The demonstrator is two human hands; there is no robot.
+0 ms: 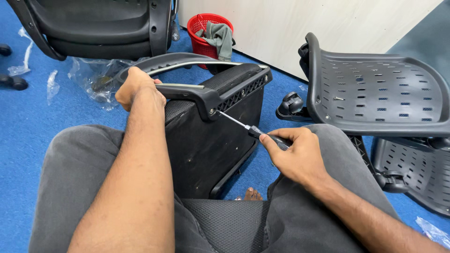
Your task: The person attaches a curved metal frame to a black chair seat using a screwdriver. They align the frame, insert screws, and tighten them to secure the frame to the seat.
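The right hand (295, 157) is closed around a screwdriver (255, 132), its tip set at a screw on the armrest bracket (211, 100). The left hand (136, 86) grips the armrest (180, 63) of the chair seat (211, 136) propped between the knees. Beyond lie 2 perforated plastic chair shells (375, 89) and a red basket (202, 35).

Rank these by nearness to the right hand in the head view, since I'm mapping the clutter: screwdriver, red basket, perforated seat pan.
1. Screwdriver: held in the right hand.
2. Perforated seat pan: to the right, on the carpet.
3. Red basket: far back, by the wall.
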